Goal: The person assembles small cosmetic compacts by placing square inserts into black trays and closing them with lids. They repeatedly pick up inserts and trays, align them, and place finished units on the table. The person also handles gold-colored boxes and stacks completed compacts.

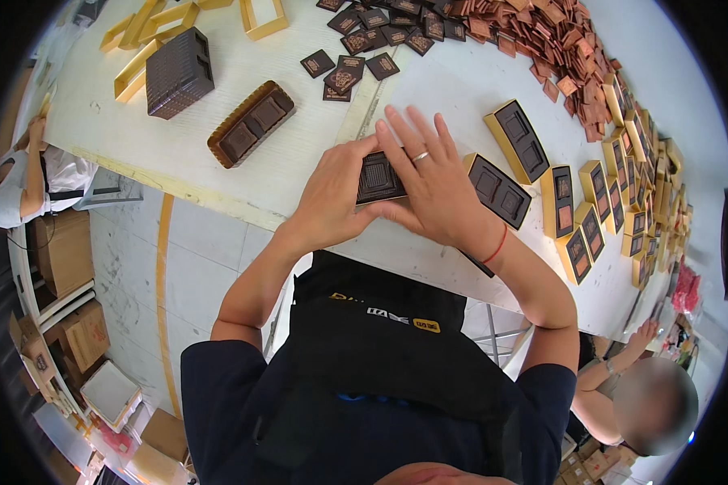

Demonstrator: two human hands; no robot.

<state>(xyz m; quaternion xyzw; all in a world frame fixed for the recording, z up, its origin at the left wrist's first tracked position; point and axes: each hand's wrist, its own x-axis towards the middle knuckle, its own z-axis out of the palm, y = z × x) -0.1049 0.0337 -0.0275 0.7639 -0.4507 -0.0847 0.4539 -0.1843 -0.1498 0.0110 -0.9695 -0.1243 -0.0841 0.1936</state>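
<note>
Close to the table's front edge, my left hand [332, 194] is wrapped around the left end of a dark plastic tray [380, 178] with a ridged square recess. My right hand [437, 186], slightly blurred, lies flat across the tray's other end with its fingers spread. Much of the tray is covered by the hands, and I cannot tell whether a gold box surrounds it. Just right of my right hand sits a gold box with a dark two-recess tray [500, 191]; another gold box [518, 141] lies behind it. A dark corner of something pokes out under my right wrist.
Nested dark trays [178, 74] and a second tray stack [251, 125] stand left, near gold frames [263, 16]. Dark squares [344, 74] and a heap of copper-brown squares [570, 65] lie behind. Many filled gold boxes [598, 190] line the right. Other people sit at both sides.
</note>
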